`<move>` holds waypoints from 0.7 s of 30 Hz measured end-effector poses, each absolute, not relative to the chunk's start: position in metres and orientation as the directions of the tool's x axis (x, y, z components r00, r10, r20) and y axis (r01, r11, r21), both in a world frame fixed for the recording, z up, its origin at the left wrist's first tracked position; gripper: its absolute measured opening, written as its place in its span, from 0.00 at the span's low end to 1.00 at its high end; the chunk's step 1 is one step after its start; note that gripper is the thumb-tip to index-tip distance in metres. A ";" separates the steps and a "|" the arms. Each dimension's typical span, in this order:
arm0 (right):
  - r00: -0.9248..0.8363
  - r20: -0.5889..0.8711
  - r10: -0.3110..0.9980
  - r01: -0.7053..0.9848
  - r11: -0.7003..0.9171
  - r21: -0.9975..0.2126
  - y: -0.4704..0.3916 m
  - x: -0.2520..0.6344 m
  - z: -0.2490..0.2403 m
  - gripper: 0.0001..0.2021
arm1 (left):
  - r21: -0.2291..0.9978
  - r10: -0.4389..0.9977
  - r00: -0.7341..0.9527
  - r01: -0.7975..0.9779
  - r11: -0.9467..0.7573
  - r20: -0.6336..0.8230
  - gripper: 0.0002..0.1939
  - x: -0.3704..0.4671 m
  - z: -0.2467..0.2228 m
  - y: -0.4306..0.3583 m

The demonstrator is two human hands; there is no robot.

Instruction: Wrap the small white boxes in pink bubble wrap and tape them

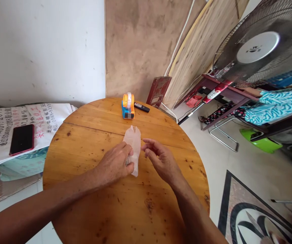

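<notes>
A whitish, translucent plastic bag (133,139), folded into a long narrow strip, lies on the round wooden table (146,210). My left hand (117,159) is closed on its left side, with curled fingers and the thumb near its lower end. Just right of the bag is my right hand (161,157), apart from it, its fingers loosely bent and holding nothing. Beyond the bag stands an orange and blue tape dispenser (128,110) with a roll of tape. A dark, slim object (142,107), perhaps a box cutter, rests beside the dispenser.
A phone (22,139) lies on printed white sacking (51,117) left of the table. A standing fan (257,47) is at the upper right. Behind it, a person in a patterned blue garment (280,103) is partly visible. A red wooden chair back (158,91) touches the far edge.
</notes>
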State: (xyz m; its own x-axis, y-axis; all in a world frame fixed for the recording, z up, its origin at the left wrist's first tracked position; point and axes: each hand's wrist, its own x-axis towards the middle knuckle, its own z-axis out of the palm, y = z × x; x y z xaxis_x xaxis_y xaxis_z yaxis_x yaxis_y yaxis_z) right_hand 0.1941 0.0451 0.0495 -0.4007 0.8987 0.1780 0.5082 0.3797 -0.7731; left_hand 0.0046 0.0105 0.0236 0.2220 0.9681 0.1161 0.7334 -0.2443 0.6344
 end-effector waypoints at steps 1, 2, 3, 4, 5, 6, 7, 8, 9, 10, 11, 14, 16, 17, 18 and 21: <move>-0.433 0.235 0.870 0.559 0.463 -0.688 0.054 0.194 0.050 0.15 | 0.623 0.964 0.236 0.738 -0.261 0.125 0.10 0.004 0.024 0.011; -0.494 0.277 0.824 0.588 0.551 -0.592 0.063 0.194 0.050 0.15 | 0.612 0.957 0.255 0.739 -0.284 0.136 0.09 0.003 0.025 0.012; -0.565 0.302 0.768 0.598 0.633 -0.492 0.072 0.192 0.049 0.17 | 0.604 0.950 0.275 0.736 -0.306 0.147 0.09 0.002 0.025 0.013; -0.636 0.307 0.708 0.592 0.703 -0.394 0.080 0.189 0.049 0.18 | 0.601 0.943 0.294 0.730 -0.326 0.154 0.09 0.001 0.026 0.015; -0.696 0.299 0.653 0.579 0.757 -0.304 0.086 0.186 0.048 0.19 | 0.607 0.938 0.310 0.719 -0.338 0.155 0.10 0.000 0.026 0.016; -0.739 0.285 0.610 0.568 0.792 -0.222 0.091 0.183 0.046 0.19 | 0.621 0.935 0.320 0.705 -0.342 0.150 0.10 0.000 0.025 0.017; -0.766 0.271 0.583 0.564 0.811 -0.154 0.095 0.181 0.045 0.18 | 0.644 0.935 0.324 0.687 -0.337 0.143 0.11 0.000 0.024 0.018; -0.777 0.267 0.570 0.564 0.819 -0.104 0.098 0.180 0.044 0.16 | 0.670 0.937 0.322 0.667 -0.327 0.136 0.11 -0.001 0.024 0.019; -0.777 0.276 0.565 0.569 0.819 -0.072 0.099 0.179 0.042 0.15 | 0.694 0.938 0.321 0.646 -0.318 0.130 0.12 -0.001 0.022 0.019; -0.768 0.299 0.566 0.577 0.814 -0.060 0.099 0.180 0.041 0.14 | 0.714 0.938 0.322 0.626 -0.314 0.129 0.11 -0.001 0.021 0.019; -0.753 0.328 0.571 0.585 0.808 -0.065 0.099 0.182 0.040 0.13 | 0.727 0.937 0.325 0.611 -0.314 0.132 0.11 -0.001 0.020 0.019; -0.704 0.418 0.574 0.579 0.805 -0.131 0.098 0.188 0.035 0.12 | 0.740 0.932 0.335 0.591 -0.322 0.138 0.10 -0.001 0.018 0.019; -0.682 0.457 0.571 0.561 0.809 -0.173 0.098 0.189 0.030 0.11 | 0.747 0.932 0.337 0.583 -0.319 0.135 0.11 -0.001 0.018 0.019; -0.679 0.467 0.566 0.552 0.813 -0.185 0.099 0.188 0.027 0.11 | 0.753 0.932 0.336 0.576 -0.317 0.135 0.11 -0.001 0.018 0.019; -0.679 0.470 0.564 0.546 0.816 -0.191 0.100 0.187 0.024 0.11 | 0.759 0.933 0.335 0.570 -0.314 0.135 0.11 -0.001 0.018 0.019; -0.688 0.454 0.566 0.542 0.817 -0.198 0.105 0.181 0.012 0.11 | 0.756 0.932 0.334 0.571 -0.321 0.143 0.11 0.000 0.018 0.019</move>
